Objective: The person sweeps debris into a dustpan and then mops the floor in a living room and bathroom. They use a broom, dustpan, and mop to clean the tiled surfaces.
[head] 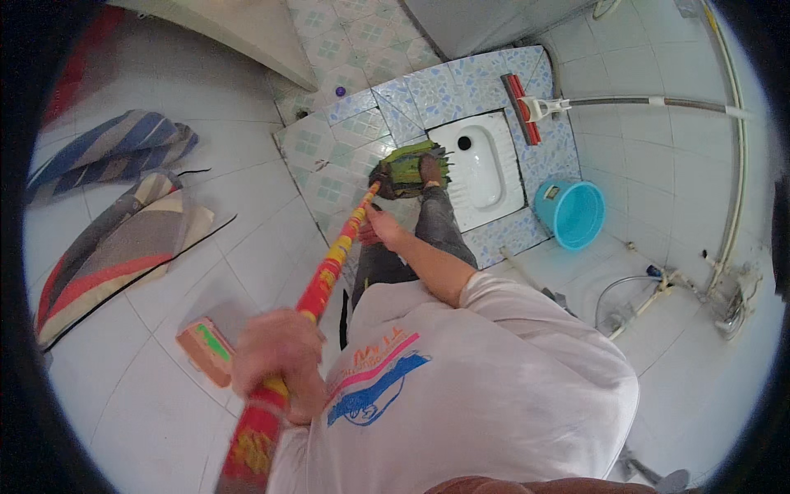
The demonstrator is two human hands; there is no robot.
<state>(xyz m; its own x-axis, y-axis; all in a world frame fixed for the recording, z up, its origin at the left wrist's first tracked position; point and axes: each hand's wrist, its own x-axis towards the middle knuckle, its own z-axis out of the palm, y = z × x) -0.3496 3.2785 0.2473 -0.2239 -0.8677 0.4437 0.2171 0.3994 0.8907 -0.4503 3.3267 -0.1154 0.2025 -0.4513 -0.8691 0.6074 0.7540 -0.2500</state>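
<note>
A broom with a red-and-yellow patterned handle [333, 259] runs from the lower left up to its green bristle head [404, 163]. My left hand [281, 358], slightly blurred, is wrapped around the upper handle, close to my body. Lower down, near the head, my right hand [382, 227] holds the same handle. The bristles rest on the tiled floor, their tips by the rim of a white squat toilet [490, 185]. A brown shoe [430, 170] on my foot overlaps the bristles in view; whether it presses on them I cannot tell.
A mop with a red-and-grey head [524, 110] stands beyond the toilet, and a blue bucket [571, 213] is to its right. Taps and a hose [660, 278] project at right. Striped cloths [117, 148] hang at left above an orange-brown box [207, 351]. A purple object [340, 91] lies on the floor.
</note>
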